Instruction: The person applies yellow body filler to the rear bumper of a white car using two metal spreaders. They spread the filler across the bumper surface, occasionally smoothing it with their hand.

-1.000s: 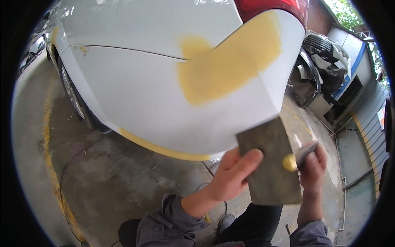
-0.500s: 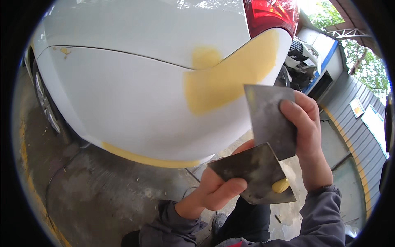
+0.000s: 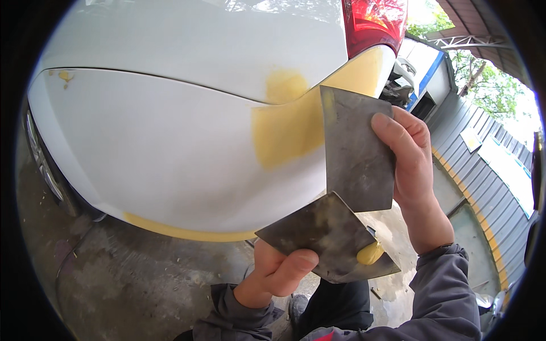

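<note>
Now, our left hand (image 3: 276,277): pinching a dark, flat plate (image 3: 318,236).
Right hand (image 3: 412,153): gripping a grey metal blade (image 3: 358,156).
Yellow paste blob (image 3: 370,253): may slip if we tilt the plate.

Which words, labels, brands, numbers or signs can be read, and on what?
No text can be read.
Small white-and-yellow rectangular sign on the grey corrugated wall: too small and blurred to read.
Large white rectangular board beside it: likewise unreadable.
Dark flat plate in the left hand, grey flat plate in the right hand: no writing visible.
</note>
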{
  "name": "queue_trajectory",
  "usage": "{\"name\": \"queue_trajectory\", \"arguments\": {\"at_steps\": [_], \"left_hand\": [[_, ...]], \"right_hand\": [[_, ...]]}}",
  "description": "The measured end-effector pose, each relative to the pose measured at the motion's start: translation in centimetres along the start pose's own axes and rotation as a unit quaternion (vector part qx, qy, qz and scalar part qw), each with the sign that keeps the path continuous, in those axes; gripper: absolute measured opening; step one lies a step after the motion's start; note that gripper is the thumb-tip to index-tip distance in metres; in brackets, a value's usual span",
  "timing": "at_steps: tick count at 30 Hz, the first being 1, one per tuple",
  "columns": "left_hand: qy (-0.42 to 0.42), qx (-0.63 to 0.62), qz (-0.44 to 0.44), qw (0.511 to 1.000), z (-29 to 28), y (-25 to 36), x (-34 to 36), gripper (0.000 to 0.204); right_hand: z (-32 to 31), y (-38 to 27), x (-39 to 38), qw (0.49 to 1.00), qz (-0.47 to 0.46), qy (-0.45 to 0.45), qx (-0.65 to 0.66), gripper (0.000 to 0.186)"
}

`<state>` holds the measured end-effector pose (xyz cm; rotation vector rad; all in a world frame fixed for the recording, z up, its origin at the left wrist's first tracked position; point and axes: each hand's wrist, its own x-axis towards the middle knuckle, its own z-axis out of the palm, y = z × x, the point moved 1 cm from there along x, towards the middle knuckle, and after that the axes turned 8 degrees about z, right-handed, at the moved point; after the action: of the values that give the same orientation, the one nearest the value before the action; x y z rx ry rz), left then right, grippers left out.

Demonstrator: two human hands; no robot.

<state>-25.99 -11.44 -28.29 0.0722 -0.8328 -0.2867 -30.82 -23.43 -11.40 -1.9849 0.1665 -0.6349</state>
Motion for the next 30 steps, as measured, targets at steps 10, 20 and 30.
{"name": "queue_trajectory", "arguments": {"at_steps": [10, 20, 30], "left_hand": [[-0.003, 0.042, 0.021, 0.999, -0.3, -0.1, 0.0, 0.068], [0.022, 0.038, 0.084, 0.995, -2.3, -0.8, -1.4, 0.063], [0.012, 0.005, 0.193, 0.981, -2.4, 1.5, 1.0, 0.039]], "right_hand": [[0.7, 0.0, 0.3, 0.999, 0.009, 0.025, -0.029, 0.020], [1.2, -1.1, 0.3, 0.992, 0.081, -0.038, -0.085, 0.034], [2.0, -0.8, 0.2, 0.990, 0.033, -0.042, -0.128, 0.021]]}}
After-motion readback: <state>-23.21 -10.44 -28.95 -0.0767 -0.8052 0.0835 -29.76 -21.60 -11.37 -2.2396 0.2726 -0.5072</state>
